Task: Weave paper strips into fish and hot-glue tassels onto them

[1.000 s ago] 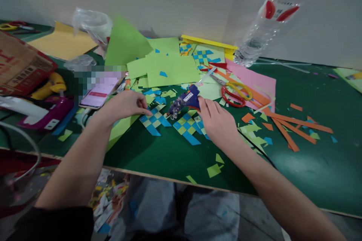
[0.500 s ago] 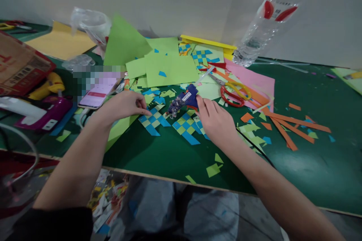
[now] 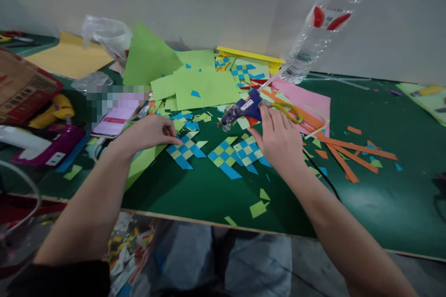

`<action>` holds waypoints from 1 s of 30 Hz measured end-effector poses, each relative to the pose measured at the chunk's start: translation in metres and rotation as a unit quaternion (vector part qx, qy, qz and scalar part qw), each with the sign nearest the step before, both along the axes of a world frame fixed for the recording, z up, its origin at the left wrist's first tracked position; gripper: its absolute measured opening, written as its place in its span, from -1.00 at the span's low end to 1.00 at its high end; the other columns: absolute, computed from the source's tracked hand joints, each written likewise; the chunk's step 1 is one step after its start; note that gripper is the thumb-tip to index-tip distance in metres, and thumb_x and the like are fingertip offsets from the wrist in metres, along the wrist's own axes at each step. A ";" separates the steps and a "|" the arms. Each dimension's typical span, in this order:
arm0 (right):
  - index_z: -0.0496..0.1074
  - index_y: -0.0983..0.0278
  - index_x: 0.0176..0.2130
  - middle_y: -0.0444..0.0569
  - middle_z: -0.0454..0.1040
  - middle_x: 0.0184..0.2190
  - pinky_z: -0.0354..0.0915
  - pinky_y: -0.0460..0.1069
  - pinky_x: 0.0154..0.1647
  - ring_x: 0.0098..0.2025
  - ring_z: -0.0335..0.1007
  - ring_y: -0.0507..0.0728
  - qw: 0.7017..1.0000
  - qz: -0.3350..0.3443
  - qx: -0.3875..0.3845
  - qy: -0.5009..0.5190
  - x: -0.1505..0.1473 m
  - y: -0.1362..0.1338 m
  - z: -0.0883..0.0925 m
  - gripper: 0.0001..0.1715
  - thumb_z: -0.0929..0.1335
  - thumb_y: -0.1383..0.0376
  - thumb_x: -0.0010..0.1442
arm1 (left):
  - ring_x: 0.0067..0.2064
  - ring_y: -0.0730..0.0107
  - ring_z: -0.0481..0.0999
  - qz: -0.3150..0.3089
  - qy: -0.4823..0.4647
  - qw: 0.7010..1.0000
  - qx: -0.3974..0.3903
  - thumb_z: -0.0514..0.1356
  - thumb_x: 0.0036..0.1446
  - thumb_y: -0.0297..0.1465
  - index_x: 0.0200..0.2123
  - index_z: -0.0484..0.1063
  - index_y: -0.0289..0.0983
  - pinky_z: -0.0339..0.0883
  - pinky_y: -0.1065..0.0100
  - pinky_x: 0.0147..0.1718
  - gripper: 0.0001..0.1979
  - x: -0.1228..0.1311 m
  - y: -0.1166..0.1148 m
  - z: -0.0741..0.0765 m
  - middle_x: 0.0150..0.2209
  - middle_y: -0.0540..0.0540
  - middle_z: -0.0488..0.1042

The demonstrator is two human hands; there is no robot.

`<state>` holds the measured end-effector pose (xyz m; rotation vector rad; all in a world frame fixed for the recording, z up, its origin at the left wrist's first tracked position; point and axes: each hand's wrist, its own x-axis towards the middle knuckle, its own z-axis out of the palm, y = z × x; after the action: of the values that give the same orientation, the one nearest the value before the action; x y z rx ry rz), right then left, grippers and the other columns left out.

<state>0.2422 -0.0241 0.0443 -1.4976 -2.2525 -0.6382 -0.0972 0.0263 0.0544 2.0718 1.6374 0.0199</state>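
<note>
In the head view my right hand [image 3: 279, 141] is wrapped round a dark blue hot glue gun [image 3: 251, 103], its clear-smeared nozzle pointing left and a glue stick sticking out behind. My left hand [image 3: 150, 133] is closed, thumb and fingertip on the upper edge of a blue and pale green woven paper fish [image 3: 187, 149] lying on the table. Two more woven paper fish lie to its right: one blue and green [image 3: 225, 157], the other blue and pale [image 3: 248, 151], partly overlapping. The scissors [image 3: 287, 110] behind the right hand are mostly hidden.
Green paper sheets [image 3: 205, 88] and scraps cover the back. Orange strips [image 3: 351, 146] lie right, under a tilted plastic bottle [image 3: 313, 39]. On the left are a phone [image 3: 116, 113], a purple glue gun [image 3: 52, 146] and a cardboard box [image 3: 24, 86]. A black cord trails from my right hand.
My right hand has moved the glue gun up and to the right, away from the left woven fish, uncovering the rightmost one. My left hand stays on its fish.
</note>
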 end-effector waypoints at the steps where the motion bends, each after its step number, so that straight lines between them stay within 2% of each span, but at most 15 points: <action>1: 0.12 0.49 0.31 0.35 0.41 0.03 0.33 0.16 -0.08 0.01 0.37 0.34 1.000 -0.013 -0.001 0.005 0.005 0.002 0.002 -0.34 0.12 0.12 0.41 | -0.45 0.41 0.46 -0.004 0.001 1.000 0.002 0.35 -0.11 -0.04 -0.45 0.46 -0.28 0.18 0.40 -0.43 -0.60 0.000 0.000 0.000 -0.51 -0.04 0.52; 5: 0.15 0.48 0.27 0.36 0.41 0.00 0.30 0.15 -0.11 -0.02 0.37 0.35 0.995 -0.091 0.004 0.039 0.041 0.017 0.007 -0.25 0.15 -0.02 0.38 | -0.44 0.43 0.45 -0.018 0.007 1.000 0.003 0.35 -0.05 -0.03 -0.42 0.46 -0.30 0.19 0.41 -0.42 -0.58 -0.002 0.000 -0.001 -0.51 -0.02 0.53; 9: 0.21 0.52 0.22 0.46 0.38 -0.02 0.23 0.13 -0.19 -0.03 0.35 0.38 0.977 -0.186 0.048 0.092 0.097 0.041 -0.002 -0.10 0.23 -0.16 0.27 | -0.42 0.40 0.47 -0.031 0.007 0.999 -0.001 0.32 -0.01 -0.05 -0.42 0.46 -0.28 0.22 0.40 -0.40 -0.62 -0.002 0.000 0.000 -0.48 -0.01 0.54; 12: 0.28 0.53 0.18 0.53 0.37 -0.04 0.13 0.14 -0.29 -0.11 0.36 0.38 0.942 -0.299 0.056 0.144 0.138 0.056 -0.012 -0.05 0.31 -0.19 0.18 | -0.43 0.37 0.49 -0.027 0.001 1.000 0.007 0.31 -0.04 -0.04 -0.46 0.46 -0.26 0.23 0.39 -0.41 -0.62 -0.004 0.001 -0.002 -0.49 -0.04 0.54; 16: 0.37 0.57 0.10 0.53 0.38 -0.10 0.05 0.15 -0.34 -0.18 0.39 0.38 0.875 -0.443 -0.017 0.193 0.175 0.062 -0.021 -0.13 0.46 -0.05 0.07 | -0.41 0.33 0.51 -0.021 -0.009 1.000 -0.002 0.32 -0.07 -0.02 -0.46 0.48 -0.24 0.23 0.38 -0.41 -0.62 -0.007 0.003 -0.006 -0.47 -0.08 0.56; 19: 0.39 0.60 0.08 0.55 0.38 -0.12 0.03 0.16 -0.34 -0.17 0.39 0.41 0.845 -0.487 -0.031 0.220 0.190 0.062 -0.028 -0.18 0.48 0.03 0.06 | -0.40 0.32 0.51 -0.019 -0.011 1.000 -0.008 0.31 -0.06 -0.02 -0.45 0.48 -0.25 0.24 0.36 -0.40 -0.61 -0.007 0.004 -0.007 -0.47 -0.08 0.56; 21: 0.40 0.63 0.07 0.57 0.38 -0.14 0.02 0.17 -0.34 -0.17 0.40 0.42 0.840 -0.493 -0.027 0.225 0.196 0.064 -0.034 -0.18 0.49 0.06 0.05 | -0.41 0.32 0.50 -0.018 -0.016 1.000 -0.012 0.31 -0.07 -0.02 -0.45 0.48 -0.25 0.23 0.37 -0.41 -0.61 -0.006 0.003 -0.006 -0.48 -0.08 0.55; 25: 0.41 0.67 0.03 0.58 0.39 -0.17 0.01 0.16 -0.36 -0.20 0.40 0.41 0.843 -0.486 -0.019 0.229 0.203 0.071 -0.047 -0.14 0.52 0.04 0.00 | -0.43 0.36 0.48 -0.016 -0.004 1.000 -0.005 0.30 -0.06 -0.06 -0.45 0.48 -0.26 0.22 0.39 -0.42 -0.64 -0.002 0.001 -0.002 -0.49 -0.07 0.54; 30: 0.44 0.58 -0.04 0.52 0.41 -0.21 0.02 0.14 -0.37 -0.29 0.37 0.31 0.846 -0.478 0.003 0.235 0.209 0.081 -0.061 -0.17 0.54 -0.01 -0.06 | -0.41 0.39 0.47 -0.019 0.012 1.000 -0.006 0.31 -0.04 -0.07 -0.43 0.47 -0.29 0.22 0.40 -0.40 -0.63 0.000 -0.001 0.002 -0.49 -0.02 0.54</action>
<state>0.4514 0.0568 -0.0168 -2.4227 -1.0388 -0.4263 -0.0970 0.0253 0.0560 2.1017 1.6082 -0.0288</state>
